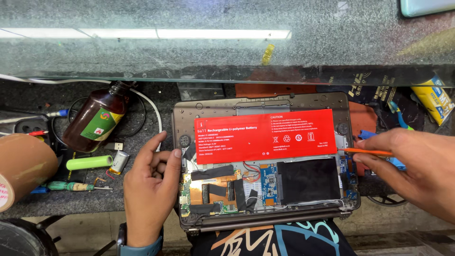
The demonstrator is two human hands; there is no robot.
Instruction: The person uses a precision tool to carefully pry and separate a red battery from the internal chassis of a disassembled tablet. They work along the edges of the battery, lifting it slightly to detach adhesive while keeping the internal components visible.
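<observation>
Head view: nearest me, my left hand [150,189] rests half-curled, holding nothing, against the left edge of an opened laptop [263,163]. My right hand [411,167] pinches an orange pry tool [367,151], its tip at the right edge of the red battery pack [265,135]. Farther left lie a green cylindrical cell [89,162] and a brown bottle [97,121].

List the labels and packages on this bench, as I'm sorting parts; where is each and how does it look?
Battery label: red rectangle, white print, inside the opened laptop.
Bottle label: green, white and yellow, on the tilted brown bottle, left.
Package: yellow and blue, far right.
</observation>
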